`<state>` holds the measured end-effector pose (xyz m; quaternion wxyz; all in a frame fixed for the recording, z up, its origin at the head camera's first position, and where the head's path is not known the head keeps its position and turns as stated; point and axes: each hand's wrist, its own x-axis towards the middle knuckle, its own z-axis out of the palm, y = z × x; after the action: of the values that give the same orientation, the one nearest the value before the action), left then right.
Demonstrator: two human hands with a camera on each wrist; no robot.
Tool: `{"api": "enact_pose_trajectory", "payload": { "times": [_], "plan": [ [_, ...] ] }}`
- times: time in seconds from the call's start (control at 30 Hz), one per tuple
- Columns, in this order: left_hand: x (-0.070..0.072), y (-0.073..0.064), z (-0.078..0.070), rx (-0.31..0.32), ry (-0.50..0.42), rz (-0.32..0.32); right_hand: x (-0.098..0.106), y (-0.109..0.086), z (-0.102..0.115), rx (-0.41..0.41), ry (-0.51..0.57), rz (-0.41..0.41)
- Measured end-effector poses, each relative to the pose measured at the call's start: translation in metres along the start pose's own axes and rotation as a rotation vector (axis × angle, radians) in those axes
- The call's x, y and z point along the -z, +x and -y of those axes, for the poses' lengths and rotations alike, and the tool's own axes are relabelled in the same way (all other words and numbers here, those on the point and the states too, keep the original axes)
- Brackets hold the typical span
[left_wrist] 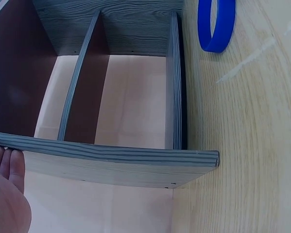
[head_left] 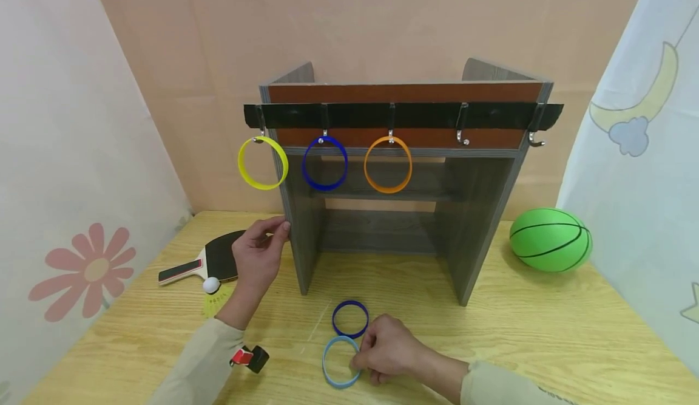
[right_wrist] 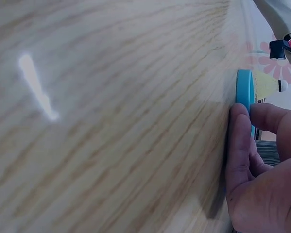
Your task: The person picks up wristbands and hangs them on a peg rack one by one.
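At the lower middle of the head view my right hand [head_left: 389, 347] pinches the right side of a light blue silicone wristband [head_left: 326, 368] between thumb and fingers. The right wrist view shows this light blue band [right_wrist: 243, 85] edge-on, close to the tabletop. Just beyond it lies a dark blue wristband [head_left: 335, 323]. My left hand [head_left: 259, 253] touches the outer left side panel of a grey wooden shelf [head_left: 306, 229]; the left wrist view shows its fingers [left_wrist: 16, 170] extended against that panel. Yellow [head_left: 240, 168], blue [head_left: 346, 168] and orange [head_left: 410, 168] wristbands hang from the shelf's left three hooks.
Two hooks at the right, one a silver hook [head_left: 537, 142], carry no band. A black table tennis paddle [head_left: 218, 259], white ball [head_left: 210, 285] and yellow shuttlecock [head_left: 217, 300] lie left of the shelf. A green basketball [head_left: 550, 240] sits to its right.
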<state>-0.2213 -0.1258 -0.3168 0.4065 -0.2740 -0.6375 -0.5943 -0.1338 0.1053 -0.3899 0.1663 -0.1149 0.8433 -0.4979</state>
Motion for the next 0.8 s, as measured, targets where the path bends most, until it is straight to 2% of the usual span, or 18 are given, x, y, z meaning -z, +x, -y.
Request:
{"api": "enact_pose_trajectory", "payload": {
  "times": [0.43,0.63,0.8],
  "plan": [
    [-0.002,-0.001,0.0,-0.002,0.0,-0.009,0.004,-0.008,-0.004,0.042,0.044,0.066],
    [-0.001,-0.001,-0.001,-0.008,0.014,-0.008,0.01,-0.012,-0.01,0.068,0.142,0.089],
    [-0.001,-0.002,-0.001,-0.003,0.005,-0.003,0.014,-0.015,-0.014,0.057,0.211,0.106]
  ]
}}
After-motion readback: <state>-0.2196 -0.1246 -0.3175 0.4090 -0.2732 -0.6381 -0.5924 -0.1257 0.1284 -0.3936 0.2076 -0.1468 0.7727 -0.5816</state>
